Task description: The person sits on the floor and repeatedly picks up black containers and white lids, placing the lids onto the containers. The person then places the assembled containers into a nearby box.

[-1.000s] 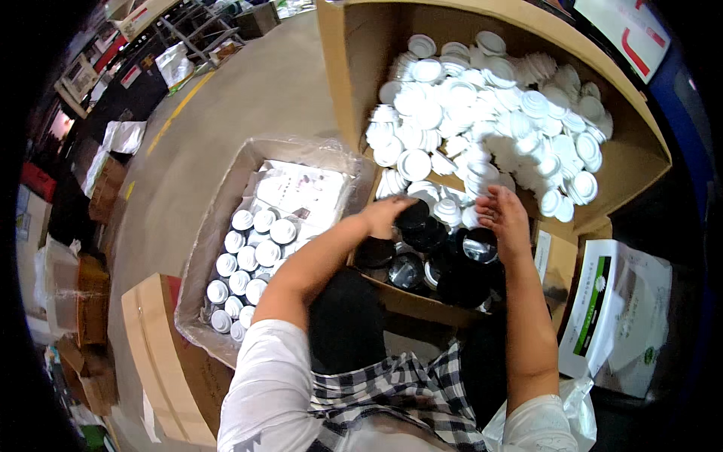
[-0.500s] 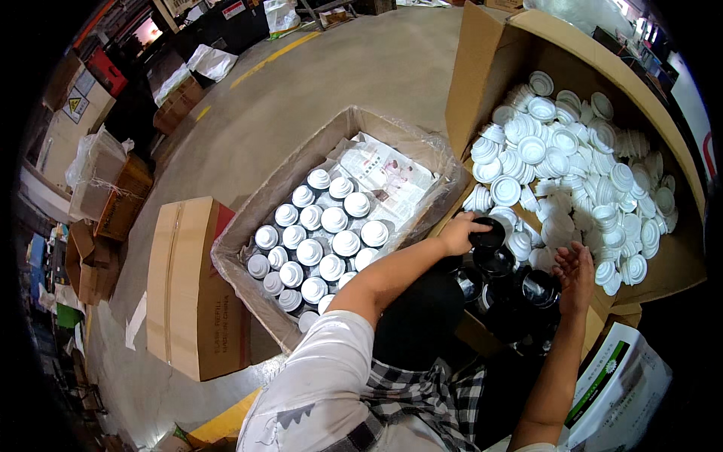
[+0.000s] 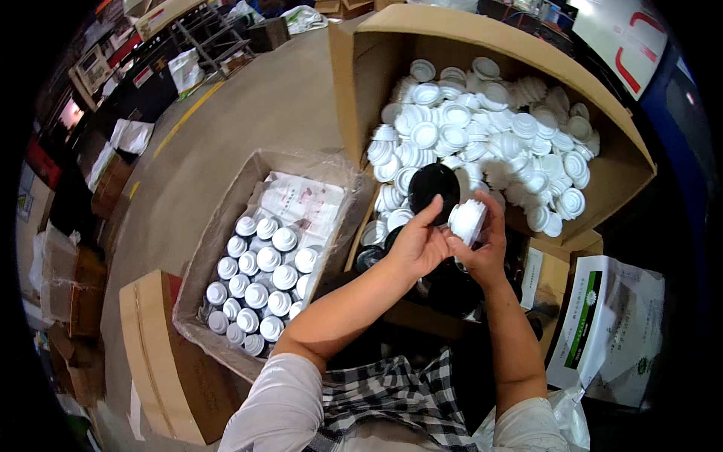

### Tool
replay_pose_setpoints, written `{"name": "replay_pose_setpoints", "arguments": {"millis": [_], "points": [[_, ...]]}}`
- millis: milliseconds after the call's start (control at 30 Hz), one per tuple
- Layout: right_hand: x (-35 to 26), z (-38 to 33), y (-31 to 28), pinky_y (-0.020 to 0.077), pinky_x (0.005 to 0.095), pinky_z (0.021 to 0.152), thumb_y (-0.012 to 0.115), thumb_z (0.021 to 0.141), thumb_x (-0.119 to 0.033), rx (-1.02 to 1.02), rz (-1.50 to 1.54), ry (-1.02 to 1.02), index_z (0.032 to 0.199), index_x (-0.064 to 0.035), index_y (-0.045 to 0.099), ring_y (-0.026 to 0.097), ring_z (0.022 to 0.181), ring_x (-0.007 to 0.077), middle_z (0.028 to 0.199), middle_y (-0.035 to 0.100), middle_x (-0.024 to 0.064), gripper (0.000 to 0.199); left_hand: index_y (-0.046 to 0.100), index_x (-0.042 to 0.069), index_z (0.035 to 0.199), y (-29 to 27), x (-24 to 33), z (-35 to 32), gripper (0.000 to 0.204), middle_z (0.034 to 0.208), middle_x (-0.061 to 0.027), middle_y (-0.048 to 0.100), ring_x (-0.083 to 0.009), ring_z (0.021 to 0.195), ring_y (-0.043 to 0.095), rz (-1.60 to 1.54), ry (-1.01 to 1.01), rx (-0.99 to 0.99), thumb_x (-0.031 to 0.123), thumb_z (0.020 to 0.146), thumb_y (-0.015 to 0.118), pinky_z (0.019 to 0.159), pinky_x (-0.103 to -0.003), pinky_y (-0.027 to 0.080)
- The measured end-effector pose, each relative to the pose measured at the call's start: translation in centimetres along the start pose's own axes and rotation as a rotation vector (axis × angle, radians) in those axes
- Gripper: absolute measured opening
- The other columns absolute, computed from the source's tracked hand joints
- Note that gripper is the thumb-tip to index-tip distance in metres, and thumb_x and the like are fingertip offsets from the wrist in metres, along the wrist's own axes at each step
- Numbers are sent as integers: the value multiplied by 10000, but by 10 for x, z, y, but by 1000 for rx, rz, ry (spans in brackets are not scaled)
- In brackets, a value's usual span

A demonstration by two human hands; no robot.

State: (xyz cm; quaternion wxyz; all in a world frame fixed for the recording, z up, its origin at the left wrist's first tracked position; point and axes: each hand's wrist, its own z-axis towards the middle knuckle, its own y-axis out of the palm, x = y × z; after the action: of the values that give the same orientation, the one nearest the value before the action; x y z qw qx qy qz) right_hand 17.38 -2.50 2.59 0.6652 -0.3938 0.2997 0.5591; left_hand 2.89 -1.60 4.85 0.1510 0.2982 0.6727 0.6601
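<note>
My left hand [image 3: 416,245] holds up a round black lid [image 3: 434,188], gripped at its lower edge. Beside it my right hand [image 3: 482,245] grips a white ribbed cap [image 3: 467,221]. The two hands meet over a small box of black lids [image 3: 452,286] in front of me. Behind them a large cardboard box [image 3: 602,128] is heaped with several white caps [image 3: 482,135].
To my left a plastic-lined carton [image 3: 226,218] holds several white-capped cans [image 3: 260,279] in rows. A closed cardboard box [image 3: 162,354] lies at lower left. A white and green printed bag [image 3: 602,331] sits at right. Shelves and boxes line the floor's far left.
Both hands have come up from the box of black lids; the left now holds a black lid raised, the right a white cap. The view has swung back to the right.
</note>
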Motion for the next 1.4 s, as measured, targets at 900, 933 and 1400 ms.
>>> {"name": "replay_pose_setpoints", "arguments": {"millis": [900,933,1400], "points": [[9,-4,15,351,326,935,630,793,-236,363,385,166,1225,-64,308,450,1058,183,1165,440,107,566,326,67,1333,-12,-26,-14,450,1357,-103,369,-252,1251,349,35,239,-135,285,940,337,1055,-401,236],[5,-1,15,352,321,945,576,842,-312,386,605,233,1259,-70,294,465,1062,195,1185,453,120,559,361,10,1296,-14,-20,-12,462,1313,-142,417,-272,1231,378,-28,226,-85,306,942,333,1053,-417,251],[-15,-2,1,392,355,919,718,706,-216,236,70,-91,1200,-61,356,475,1086,264,1220,430,147,632,357,79,1290,-11,-3,-15,465,1279,-103,444,-241,1187,428,81,234,-135,384,942,310,1005,-411,334]]}}
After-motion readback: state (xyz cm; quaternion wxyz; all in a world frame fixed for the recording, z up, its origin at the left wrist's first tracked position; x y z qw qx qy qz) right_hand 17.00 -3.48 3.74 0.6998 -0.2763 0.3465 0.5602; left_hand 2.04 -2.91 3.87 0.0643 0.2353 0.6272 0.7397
